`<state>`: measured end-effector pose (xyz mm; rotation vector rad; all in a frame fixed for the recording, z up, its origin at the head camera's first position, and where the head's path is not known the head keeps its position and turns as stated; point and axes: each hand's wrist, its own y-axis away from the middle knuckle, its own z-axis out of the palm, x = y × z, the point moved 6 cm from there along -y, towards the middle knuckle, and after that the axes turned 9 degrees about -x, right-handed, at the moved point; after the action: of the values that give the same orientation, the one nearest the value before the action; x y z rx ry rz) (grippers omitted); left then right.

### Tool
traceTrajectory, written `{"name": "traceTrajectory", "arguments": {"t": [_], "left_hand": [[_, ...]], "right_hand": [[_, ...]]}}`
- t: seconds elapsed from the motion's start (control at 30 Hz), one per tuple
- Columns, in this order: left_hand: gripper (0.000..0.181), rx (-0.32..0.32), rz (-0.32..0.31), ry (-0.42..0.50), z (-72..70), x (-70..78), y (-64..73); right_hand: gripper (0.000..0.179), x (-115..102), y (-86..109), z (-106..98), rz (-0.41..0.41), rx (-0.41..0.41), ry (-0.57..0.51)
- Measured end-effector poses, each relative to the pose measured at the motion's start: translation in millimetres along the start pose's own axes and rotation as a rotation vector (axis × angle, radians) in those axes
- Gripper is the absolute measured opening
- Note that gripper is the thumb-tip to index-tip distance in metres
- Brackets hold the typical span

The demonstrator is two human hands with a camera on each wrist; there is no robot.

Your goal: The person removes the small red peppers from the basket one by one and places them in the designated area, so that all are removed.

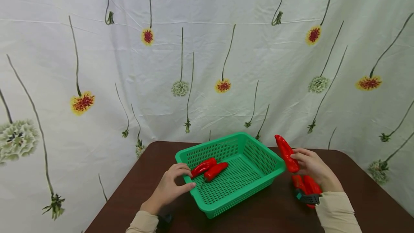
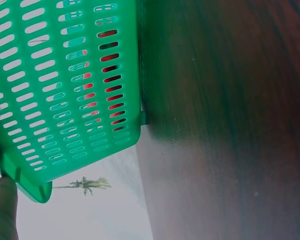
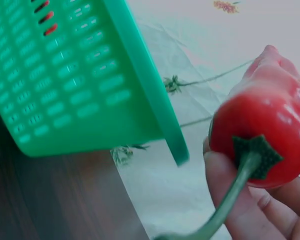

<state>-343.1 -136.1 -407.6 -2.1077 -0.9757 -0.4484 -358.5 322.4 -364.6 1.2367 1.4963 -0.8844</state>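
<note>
A long red pepper (image 1: 285,152) is held in my right hand (image 1: 316,168), raised beside the right end of the green plastic basket (image 1: 240,197). Its green stem (image 3: 247,167) points toward the camera in the right wrist view, with my thumb (image 3: 222,182) against its side. At the basket's left end, my left hand (image 1: 171,186) grips the rim between thumb and fingers. Two more red peppers, one (image 1: 203,167) behind the other (image 1: 216,171), lie inside near that hand. The left wrist view shows the slotted wall (image 2: 65,85) with red behind it.
More red peppers (image 1: 313,185) lie on the dark brown table (image 1: 262,215) under my right wrist, partly hidden by the wristband (image 1: 308,199). A white cloth (image 1: 207,56) printed with flowers hangs behind the table's far edge.
</note>
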Motion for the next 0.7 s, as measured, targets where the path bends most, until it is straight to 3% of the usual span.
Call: {"name": "traceTrajectory", "arguments": {"t": [0.7], "left_hand": [[0.016, -0.011, 0.000, 0.009, 0.3, 0.5, -0.8]], "right_hand": [[0.048, 15, 10.1, -34, 0.070, 0.128, 0.072]]}}
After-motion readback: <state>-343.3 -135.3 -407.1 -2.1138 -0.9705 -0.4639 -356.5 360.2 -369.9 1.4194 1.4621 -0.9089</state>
